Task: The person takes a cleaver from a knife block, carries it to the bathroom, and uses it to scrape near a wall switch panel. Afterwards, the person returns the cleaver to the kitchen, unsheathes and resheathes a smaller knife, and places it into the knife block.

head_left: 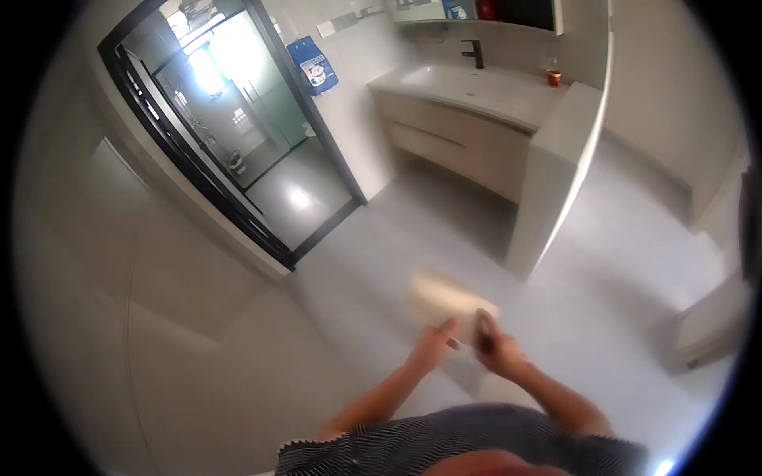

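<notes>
A pale cream, flat object (448, 297), blurred by motion, is held out in front of my body above the grey floor. My left hand (436, 343) is at its lower left edge, thumb up, and grips it there. My right hand (500, 353) is closed at the object's right end, around something dark (482, 329) that I cannot make out. Both forearms reach up from the striped shirt at the bottom of the view.
A vanity with a white sink (444, 79), black faucet (474, 54) and small red cup (553, 78) stands ahead. Left of it are a blue bag (313, 67) on the wall and a black-framed doorway (329, 151). A low partition (544, 206) rises at the vanity's right.
</notes>
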{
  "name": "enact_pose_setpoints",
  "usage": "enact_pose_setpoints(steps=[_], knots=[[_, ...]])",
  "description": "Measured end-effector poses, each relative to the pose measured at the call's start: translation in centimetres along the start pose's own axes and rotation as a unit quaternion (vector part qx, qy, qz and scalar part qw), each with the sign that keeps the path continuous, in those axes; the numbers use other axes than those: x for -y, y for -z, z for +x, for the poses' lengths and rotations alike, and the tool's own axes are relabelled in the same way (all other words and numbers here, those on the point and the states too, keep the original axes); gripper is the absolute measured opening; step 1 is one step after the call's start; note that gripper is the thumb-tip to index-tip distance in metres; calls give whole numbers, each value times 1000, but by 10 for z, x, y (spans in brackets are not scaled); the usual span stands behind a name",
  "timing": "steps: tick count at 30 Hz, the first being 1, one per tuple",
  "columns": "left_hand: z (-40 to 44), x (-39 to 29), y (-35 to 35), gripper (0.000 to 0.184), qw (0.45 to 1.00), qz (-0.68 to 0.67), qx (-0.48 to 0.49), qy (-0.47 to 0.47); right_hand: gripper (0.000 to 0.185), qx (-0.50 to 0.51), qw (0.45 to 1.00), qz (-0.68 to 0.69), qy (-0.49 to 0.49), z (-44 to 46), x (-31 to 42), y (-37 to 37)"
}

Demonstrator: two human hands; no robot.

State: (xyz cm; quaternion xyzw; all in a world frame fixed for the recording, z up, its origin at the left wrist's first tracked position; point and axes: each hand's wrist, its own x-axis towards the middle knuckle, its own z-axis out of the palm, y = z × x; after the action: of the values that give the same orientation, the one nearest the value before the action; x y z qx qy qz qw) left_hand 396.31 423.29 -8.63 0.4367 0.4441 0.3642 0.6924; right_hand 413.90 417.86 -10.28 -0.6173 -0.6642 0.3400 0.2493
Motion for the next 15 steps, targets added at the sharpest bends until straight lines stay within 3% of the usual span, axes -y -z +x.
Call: enact_pose_setpoints(steps=[3,6,11,15], knots=[[55,-19,21,29,995,28,-84,51,80,116,993,7,-8,84,9,33],[95,-42,47,29,989,-36,-146,14,80,185,981,18,48,166,25,48],[202,-88,103,30,981,-51,-188,-24,79,208,974,20,89,306,32,45],[295,-117,138,30,986,-49,-160,-27,80,168,979,31,108,411,22,43]])
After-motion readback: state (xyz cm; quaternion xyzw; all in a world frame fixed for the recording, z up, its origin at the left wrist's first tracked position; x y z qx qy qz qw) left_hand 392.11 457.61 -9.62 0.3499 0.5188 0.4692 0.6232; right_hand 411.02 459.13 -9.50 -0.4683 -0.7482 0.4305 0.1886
